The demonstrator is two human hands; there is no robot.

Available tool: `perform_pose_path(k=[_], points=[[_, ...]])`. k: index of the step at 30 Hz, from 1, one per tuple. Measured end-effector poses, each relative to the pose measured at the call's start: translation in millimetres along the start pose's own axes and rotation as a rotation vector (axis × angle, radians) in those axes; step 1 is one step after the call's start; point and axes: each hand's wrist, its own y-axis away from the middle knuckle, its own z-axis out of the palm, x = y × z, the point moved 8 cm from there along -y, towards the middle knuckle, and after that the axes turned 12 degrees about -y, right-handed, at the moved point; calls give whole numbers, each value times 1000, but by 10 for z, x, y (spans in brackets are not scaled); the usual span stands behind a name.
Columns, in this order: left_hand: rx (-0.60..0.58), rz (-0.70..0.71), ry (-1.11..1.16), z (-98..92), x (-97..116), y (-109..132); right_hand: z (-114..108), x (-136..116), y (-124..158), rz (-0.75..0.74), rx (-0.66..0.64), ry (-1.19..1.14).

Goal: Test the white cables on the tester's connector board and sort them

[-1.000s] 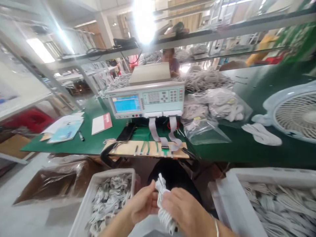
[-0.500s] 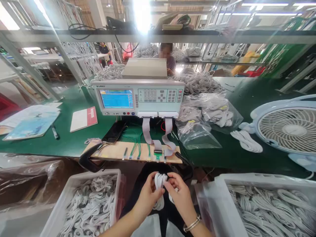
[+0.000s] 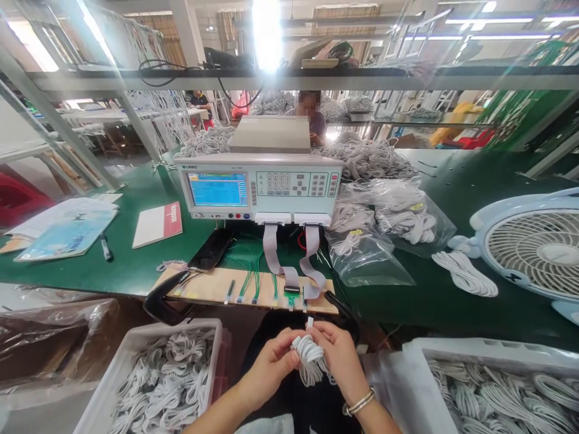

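A coiled bundle of white cable (image 3: 311, 364) is held over my lap, just in front of the table edge. My left hand (image 3: 275, 361) is closed on the left side of the coil, thumb in front. On the other side my right hand (image 3: 339, 355) grips the bundle near its top, where a small white connector end (image 3: 310, 322) sticks up between the fingers. Some right fingertips are hidden behind the coil. Beyond my hands, a wooden board (image 3: 199, 288) along the table edge carries a small green circuit board (image 3: 292, 296) joined to grey ribbon cables (image 3: 271, 247).
A test instrument (image 3: 296, 202) with a lit screen stands behind the board. White bins of coiled cables flank me, one left (image 3: 217, 337) and one right (image 3: 416, 374). A fan (image 3: 543, 241), bagged cables (image 3: 375, 265) and a black clamp (image 3: 158, 304) are nearby. A person sits across the table.
The cable bundle has tilted between my hands, and its white connector end now points up above the fingers. Both hands have shifted slightly right and down in view; the camera view has tilted slightly up.
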Motion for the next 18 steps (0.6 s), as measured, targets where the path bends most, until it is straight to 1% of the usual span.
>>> perform_pose_path(k=[2,6,8,10,12,14,16,18], points=[[21,-11,33,-46,-25,-39,5,-98,-34,-34,-7,88],[172,-126,151,-204,-254,-128,57,-265,-89,-107,-34,233],[237,-204,175,-278,-359,-154,100,-280,-107,-117,-58,221],[274,-268,196,-342,-398,-164,111,-235,-121,-93,-42,147],[269,-317,230,-377,-381,-162,86,-154,-129,-49,16,57],[222,-350,254,-374,-334,-158,55,-95,-131,-28,61,-2],[180,-370,258,-357,-292,-155,37,-95,-132,-47,61,2],[180,-391,265,-344,-289,-158,31,-129,-132,-70,22,60]])
